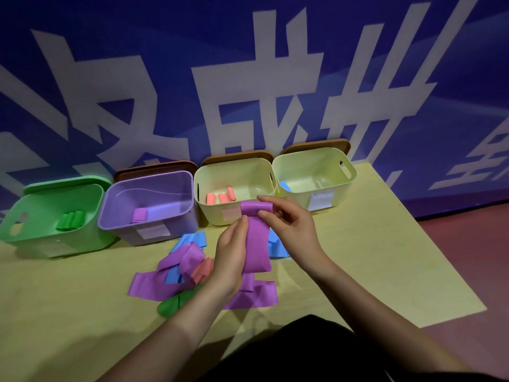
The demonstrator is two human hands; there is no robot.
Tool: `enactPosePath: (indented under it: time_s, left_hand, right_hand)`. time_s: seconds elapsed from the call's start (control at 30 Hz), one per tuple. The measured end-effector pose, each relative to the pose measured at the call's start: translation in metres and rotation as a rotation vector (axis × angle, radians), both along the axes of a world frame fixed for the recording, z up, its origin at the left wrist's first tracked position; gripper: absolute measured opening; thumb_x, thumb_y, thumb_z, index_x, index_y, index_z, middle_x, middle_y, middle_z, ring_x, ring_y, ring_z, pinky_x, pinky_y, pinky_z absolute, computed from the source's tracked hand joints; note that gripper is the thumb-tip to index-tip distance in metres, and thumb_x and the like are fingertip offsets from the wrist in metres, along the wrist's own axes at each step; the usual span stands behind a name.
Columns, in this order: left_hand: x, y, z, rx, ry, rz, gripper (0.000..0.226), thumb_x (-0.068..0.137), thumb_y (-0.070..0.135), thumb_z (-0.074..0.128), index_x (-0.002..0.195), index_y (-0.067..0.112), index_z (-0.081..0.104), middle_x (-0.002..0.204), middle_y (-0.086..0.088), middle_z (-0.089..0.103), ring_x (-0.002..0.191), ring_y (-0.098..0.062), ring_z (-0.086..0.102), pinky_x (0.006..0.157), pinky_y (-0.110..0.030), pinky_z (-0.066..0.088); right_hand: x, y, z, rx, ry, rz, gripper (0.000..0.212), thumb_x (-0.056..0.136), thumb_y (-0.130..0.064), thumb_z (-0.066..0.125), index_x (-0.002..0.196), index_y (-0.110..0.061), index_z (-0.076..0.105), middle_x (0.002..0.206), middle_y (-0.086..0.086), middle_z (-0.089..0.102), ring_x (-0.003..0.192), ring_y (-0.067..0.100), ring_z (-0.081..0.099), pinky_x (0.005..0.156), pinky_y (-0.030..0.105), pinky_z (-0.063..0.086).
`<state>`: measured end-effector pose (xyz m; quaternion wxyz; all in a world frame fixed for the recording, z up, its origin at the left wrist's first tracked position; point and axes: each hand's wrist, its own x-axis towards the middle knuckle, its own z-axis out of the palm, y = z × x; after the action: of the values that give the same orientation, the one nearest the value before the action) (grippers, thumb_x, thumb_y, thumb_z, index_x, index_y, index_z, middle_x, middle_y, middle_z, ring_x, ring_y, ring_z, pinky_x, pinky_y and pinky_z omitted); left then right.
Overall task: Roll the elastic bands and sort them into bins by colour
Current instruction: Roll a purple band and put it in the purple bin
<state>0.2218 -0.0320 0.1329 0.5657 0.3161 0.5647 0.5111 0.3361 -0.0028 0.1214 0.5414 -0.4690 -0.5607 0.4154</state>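
A purple elastic band [257,241] hangs upright between both hands, its top end curled into a small roll. My right hand [286,224] pinches that rolled top; my left hand [230,260] grips the band's lower stretch. Beneath lies a loose pile: purple bands [165,279], blue bands [192,239], a salmon band [203,268] and a green band [170,306]. At the back stand a green bin [91,230] with green rolls, a purple bin [115,205] with one purple roll, a pale yellow bin [203,210] with salmon rolls, and a second pale yellow bin [349,186].
The bins stand in a row on a yellow mat [358,257] against a blue wall with large white characters. Lids lean behind the bins. Reddish floor [468,257] lies to the right of the mat. A blue piece shows between the two yellow bins.
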Motion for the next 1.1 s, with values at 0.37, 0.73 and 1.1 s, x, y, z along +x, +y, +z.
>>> enactPosePath:
  time_s: [0.37,0.73,1.1]
  left_hand:
    - [-0.007,-0.009,0.011,-0.059,0.011,0.046,0.031,0.095,0.046,0.048,0.082,0.025,0.067,0.071,0.000,0.061,0.056,-0.014,0.055,0.037,-0.020,0.040]
    - [-0.022,-0.049,-0.006,-0.002,0.025,0.047,0.021,0.099,0.018,0.046,0.090,0.018,0.065,0.075,0.007,0.069,0.068,-0.007,0.060,0.066,-0.024,0.047]
    - [-0.027,-0.064,-0.016,0.042,0.196,0.006,0.026,0.099,0.025,0.047,0.078,0.019,0.062,0.062,0.010,0.064,0.057,0.002,0.057,0.057,-0.010,0.043]
  right_hand:
    - [0.003,-0.012,-0.003,0.139,-0.160,0.086,0.032,0.083,-0.010,0.067,0.106,-0.033,0.068,0.082,-0.003,0.049,0.076,0.008,0.051,0.074,0.018,0.043]
    - [-0.002,-0.048,-0.003,-0.367,0.061,0.343,0.038,0.087,-0.032,0.054,0.119,-0.012,0.060,0.078,0.001,0.059,0.067,0.006,0.057,0.064,0.022,0.047]
    - [-0.017,-0.060,-0.013,-0.413,0.171,0.251,0.026,0.084,-0.017,0.066,0.087,0.008,0.059,0.055,0.006,0.049,0.049,0.013,0.044,0.049,0.019,0.038]
